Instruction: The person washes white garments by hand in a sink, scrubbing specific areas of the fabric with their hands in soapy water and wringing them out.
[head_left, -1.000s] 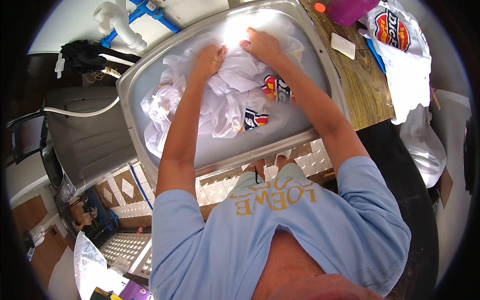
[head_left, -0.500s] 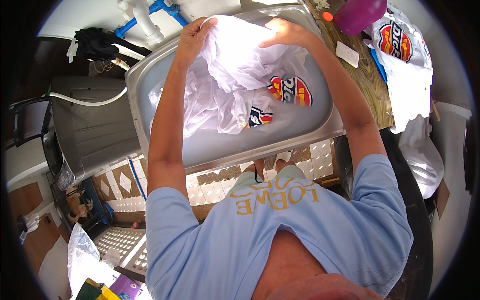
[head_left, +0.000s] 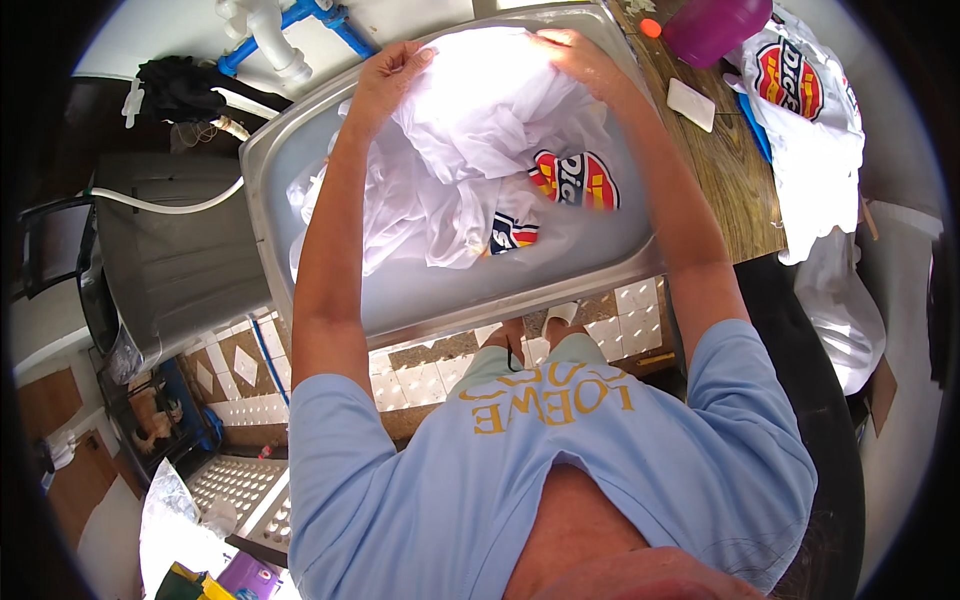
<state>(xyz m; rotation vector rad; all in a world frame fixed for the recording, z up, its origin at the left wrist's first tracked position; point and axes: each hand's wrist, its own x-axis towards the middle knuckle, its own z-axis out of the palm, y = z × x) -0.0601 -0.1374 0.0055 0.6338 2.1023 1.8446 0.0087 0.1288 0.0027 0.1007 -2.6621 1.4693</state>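
A wet white shirt (head_left: 470,130) with a red, yellow and navy print lies bunched in a metal sink (head_left: 500,305) of cloudy water. Its far part is lifted and stretched between my two hands. At the upper left, my left hand (head_left: 392,75) pinches the cloth with fingers closed. My right hand (head_left: 580,60) grips the cloth at the upper right, fingers bent over it; some fingertips are hidden by fabric and glare. The printed part floats near my right forearm, partly under water.
Right of the sink, a wooden counter (head_left: 735,190) holds a purple container (head_left: 715,30), an orange cap (head_left: 650,28) and a whitish bar (head_left: 691,105). Another printed white shirt (head_left: 815,150) hangs over its edge. Pipes (head_left: 275,40) rise behind; a grey appliance (head_left: 185,260) stands left.
My right hand has shifted slightly up and closed more over the cloth. The lifted cloth is spread a little wider to the left, while the printed part stays nearly in place.
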